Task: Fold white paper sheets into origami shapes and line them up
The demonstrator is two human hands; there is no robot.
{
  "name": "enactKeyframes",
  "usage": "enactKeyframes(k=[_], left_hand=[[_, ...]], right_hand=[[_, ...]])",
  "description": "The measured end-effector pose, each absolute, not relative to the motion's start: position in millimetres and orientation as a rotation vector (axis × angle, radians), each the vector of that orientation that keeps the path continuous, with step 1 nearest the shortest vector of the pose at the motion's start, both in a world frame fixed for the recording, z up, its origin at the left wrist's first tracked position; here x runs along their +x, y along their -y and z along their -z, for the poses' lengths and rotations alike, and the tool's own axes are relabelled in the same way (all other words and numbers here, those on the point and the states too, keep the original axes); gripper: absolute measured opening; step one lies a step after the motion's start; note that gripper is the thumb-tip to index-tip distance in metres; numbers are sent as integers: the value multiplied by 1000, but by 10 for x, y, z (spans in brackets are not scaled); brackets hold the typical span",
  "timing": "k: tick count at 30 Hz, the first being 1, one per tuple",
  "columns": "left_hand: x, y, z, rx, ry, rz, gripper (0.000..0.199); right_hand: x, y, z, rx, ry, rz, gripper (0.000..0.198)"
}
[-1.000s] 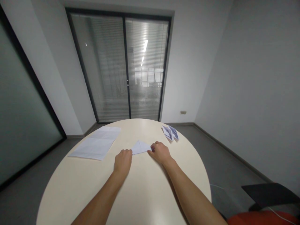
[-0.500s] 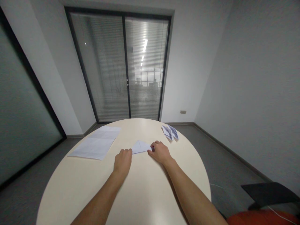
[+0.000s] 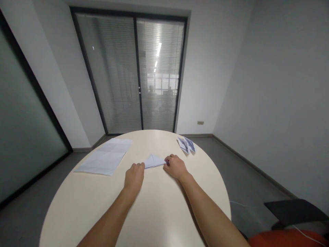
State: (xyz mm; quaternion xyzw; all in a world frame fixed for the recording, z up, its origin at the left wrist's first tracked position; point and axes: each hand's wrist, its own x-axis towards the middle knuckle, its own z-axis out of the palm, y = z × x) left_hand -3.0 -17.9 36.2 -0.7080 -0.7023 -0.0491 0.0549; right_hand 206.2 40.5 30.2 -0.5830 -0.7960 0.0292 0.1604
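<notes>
A small folded piece of white paper [image 3: 154, 161], roughly triangular with a crease up its middle, lies between my hands on the round table [image 3: 154, 199]. My left hand [image 3: 134, 175] is closed at its left corner, the fingertips hidden behind the knuckles. On the opposite corner my right hand [image 3: 175, 166] pinches the paper between thumb and curled fingers. The long edge of the paper faces me, and its layers show slightly apart there.
A larger creased white sheet [image 3: 105, 157] lies at the table's left. Folded paper pieces with dark printing [image 3: 186, 145] sit near the far right edge. A chair with a black part [image 3: 295, 211] and red seat [image 3: 288, 239] stands at lower right. Glass doors [image 3: 113, 75] are beyond.
My right thumb has drawn in slightly toward the fingers at the paper's right corner. The folded paper and my left hand stay almost in place.
</notes>
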Motion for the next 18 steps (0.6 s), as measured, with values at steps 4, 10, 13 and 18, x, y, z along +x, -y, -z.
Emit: enactKeyframes(k=[4, 10, 13, 18], left_hand=[[-34, 175, -354, -2153, 2142, 158, 34], [-34, 177, -362, -2145, 2149, 158, 35], [-40, 171, -355, -2149, 2138, 160, 35], [-46, 153, -329, -2137, 2151, 163, 35]], right_hand=[[2066, -407, -293, -1663, 2287, -91, 31], [2070, -411, -282, -1661, 2270, -93, 32], [2071, -414, -281, -1655, 2278, -86, 33], [2073, -411, -280, -1670, 2277, -80, 32]])
